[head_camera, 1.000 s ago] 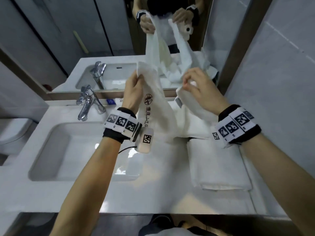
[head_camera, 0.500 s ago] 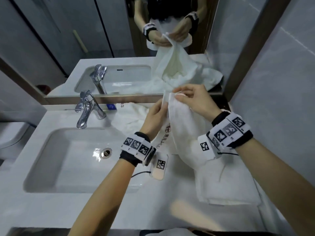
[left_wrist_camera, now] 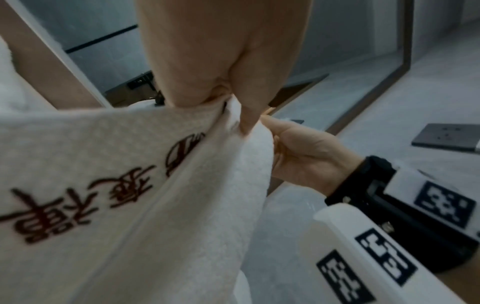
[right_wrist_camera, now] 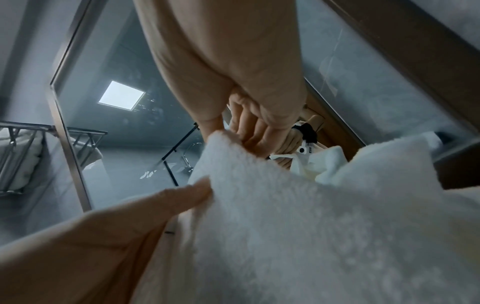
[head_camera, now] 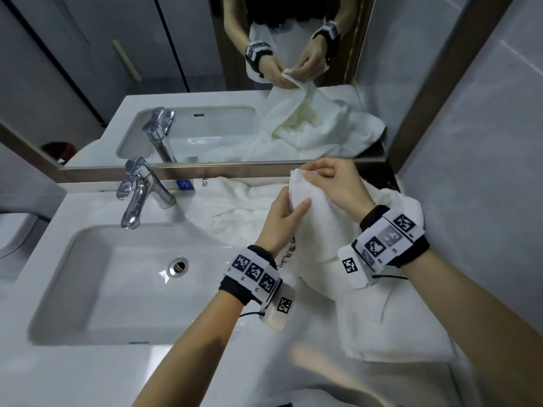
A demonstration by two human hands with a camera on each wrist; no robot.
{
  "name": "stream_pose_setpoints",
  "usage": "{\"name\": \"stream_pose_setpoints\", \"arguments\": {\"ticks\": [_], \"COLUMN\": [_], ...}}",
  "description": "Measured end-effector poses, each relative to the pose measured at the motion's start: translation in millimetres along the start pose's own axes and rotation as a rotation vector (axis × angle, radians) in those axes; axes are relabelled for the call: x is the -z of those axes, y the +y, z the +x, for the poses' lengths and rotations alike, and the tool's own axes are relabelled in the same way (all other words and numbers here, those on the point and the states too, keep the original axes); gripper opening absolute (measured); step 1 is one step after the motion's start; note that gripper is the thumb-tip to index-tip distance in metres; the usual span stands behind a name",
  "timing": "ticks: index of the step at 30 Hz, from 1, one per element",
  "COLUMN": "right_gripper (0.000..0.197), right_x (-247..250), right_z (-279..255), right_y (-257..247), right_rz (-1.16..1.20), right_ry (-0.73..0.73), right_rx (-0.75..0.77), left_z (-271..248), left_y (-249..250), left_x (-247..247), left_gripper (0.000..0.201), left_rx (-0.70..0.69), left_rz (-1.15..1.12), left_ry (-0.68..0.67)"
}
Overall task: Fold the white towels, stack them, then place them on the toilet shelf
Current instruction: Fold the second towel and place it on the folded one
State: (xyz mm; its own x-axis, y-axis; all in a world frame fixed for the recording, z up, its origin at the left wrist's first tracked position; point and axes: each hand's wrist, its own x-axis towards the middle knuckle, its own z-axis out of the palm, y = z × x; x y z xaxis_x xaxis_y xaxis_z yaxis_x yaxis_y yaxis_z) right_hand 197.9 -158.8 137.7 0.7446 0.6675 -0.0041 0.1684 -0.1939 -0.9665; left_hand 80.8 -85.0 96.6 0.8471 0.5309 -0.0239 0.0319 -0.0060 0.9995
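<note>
A white towel [head_camera: 320,230] with dark red embroidered lettering [left_wrist_camera: 78,195] hangs between both hands above the counter. My left hand [head_camera: 289,210] pinches its upper edge from the left, thumb on the front of the cloth. My right hand [head_camera: 332,183] grips the same top corner from above, fingers curled over it. A second white towel [head_camera: 393,330], folded into a rectangle, lies on the counter at the right, under the hanging one. A third, loose white towel [head_camera: 235,207] lies spread along the back of the counter behind the hands.
A white basin [head_camera: 123,283] with a chrome tap [head_camera: 138,192] fills the left of the counter [head_camera: 88,374]. A mirror [head_camera: 176,69] runs along the back wall. A grey tiled wall [head_camera: 484,171] closes in at the right. A wire rack with towels [right_wrist_camera: 20,156] hangs on the wall.
Both hands came together, from holding the towel spread apart and raised to pinching one top corner. The towel's lower part has sunk toward the counter, and the head view has tilted downward.
</note>
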Motion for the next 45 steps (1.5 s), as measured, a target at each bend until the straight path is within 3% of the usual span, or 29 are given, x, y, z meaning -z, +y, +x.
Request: {"name": "stream_pose_setpoints", "arguments": {"ticks": [2, 6, 8, 11, 13, 19, 24, 26, 30, 34, 39, 42, 45], "right_gripper": [0.009, 0.028, 0.022, 0.009, 0.013, 0.014, 0.019, 0.015, 0.006, 0.012, 0.012, 0.011, 0.011], "right_x": [1.0, 11.2, 15.5, 16.1, 15.8, 16.6, 29.2, 42.2, 65.1, 84.0, 111.4, 123.3, 134.9], "right_z": [3.0, 11.3, 13.0, 12.6, 11.2, 8.9, 7.7, 8.2, 6.5, 0.1, -10.0, -11.6, -3.2], "right_y": [5.8, 11.0, 9.4, 6.4, 5.3, -14.7, -34.0, -37.4, -44.1, -64.0, -88.9, -87.6, -59.0], "right_rz": [-0.058, -0.239, -0.283, -0.356, -0.326, -0.216, -0.157, -0.114, -0.084, -0.05, -0.023, -0.047, -0.138], "right_ry": [-0.011, -0.215, -0.341, -0.401, -0.362, -0.166, 0.01, 0.109, 0.272, 0.43, 0.558, 0.541, 0.536], "right_rx": [0.024, 0.017, 0.012, 0.049, 0.074, 0.18, 0.262, 0.266, 0.289, 0.368, 0.512, 0.485, 0.294], "left_z": [1.3, 2.8, 3.4, 4.0, 3.0, -3.5, 2.4, 6.8, 15.6, 21.7, 19.8, 22.0, 20.2], "left_y": [-4.9, -10.4, -10.0, -10.8, -14.2, -25.1, -27.6, -20.6, 3.8, 28.7, 70.6, 79.5, 67.7], "left_x": [-3.3, -2.4, 0.6, 2.8, 2.8, -3.6, 6.9, 21.0, 50.3, 81.4, 111.7, 121.2, 128.3], "left_gripper": [0.004, 0.027, 0.03, 0.013, 0.005, 0.048, 0.026, 0.02, 0.031, 0.029, 0.027, 0.021, 0.019], "left_rx": [-0.014, -0.05, -0.064, -0.046, -0.016, 0.11, 0.15, 0.129, -0.012, -0.148, -0.379, -0.358, -0.26], "left_rz": [0.09, 0.209, 0.25, 0.277, 0.276, 0.541, 0.67, 0.687, 0.858, 1.047, 0.938, 0.858, 0.85], "left_ry": [0.024, 0.012, -0.009, -0.03, -0.009, 0.096, 0.235, 0.292, 0.324, 0.361, 0.427, 0.374, 0.233]}}
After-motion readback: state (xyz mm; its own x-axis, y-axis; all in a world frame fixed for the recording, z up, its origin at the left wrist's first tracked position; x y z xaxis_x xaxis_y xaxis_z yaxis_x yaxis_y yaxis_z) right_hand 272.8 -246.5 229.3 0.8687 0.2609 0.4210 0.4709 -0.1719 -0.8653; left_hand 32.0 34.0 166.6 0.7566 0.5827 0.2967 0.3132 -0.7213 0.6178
